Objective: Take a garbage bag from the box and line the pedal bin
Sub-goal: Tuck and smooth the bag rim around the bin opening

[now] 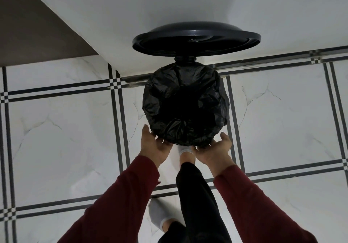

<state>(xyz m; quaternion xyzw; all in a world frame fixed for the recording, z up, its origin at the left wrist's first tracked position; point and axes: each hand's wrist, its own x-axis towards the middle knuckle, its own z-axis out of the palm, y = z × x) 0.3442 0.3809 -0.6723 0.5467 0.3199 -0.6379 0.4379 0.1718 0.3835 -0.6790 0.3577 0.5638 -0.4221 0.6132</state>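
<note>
The pedal bin stands on the tiled floor against the wall, its round black lid [195, 39] raised. A black garbage bag [185, 103] lines the bin and is folded out over its rim, which hides the bin's body. My left hand [155, 145] is at the near left edge of the bag, thumb up, with its fingers tucked under the bag's overhang. At the near right edge, my right hand [216, 148] holds the bag the same way. The box of bags is not in view.
A white-socked foot [185, 153] reaches under the near side of the bin, the other foot [158, 216] stands further back. A white wall [169, 7] rises behind the bin. White marble-look floor tiles [66, 129] with black stripes surround it.
</note>
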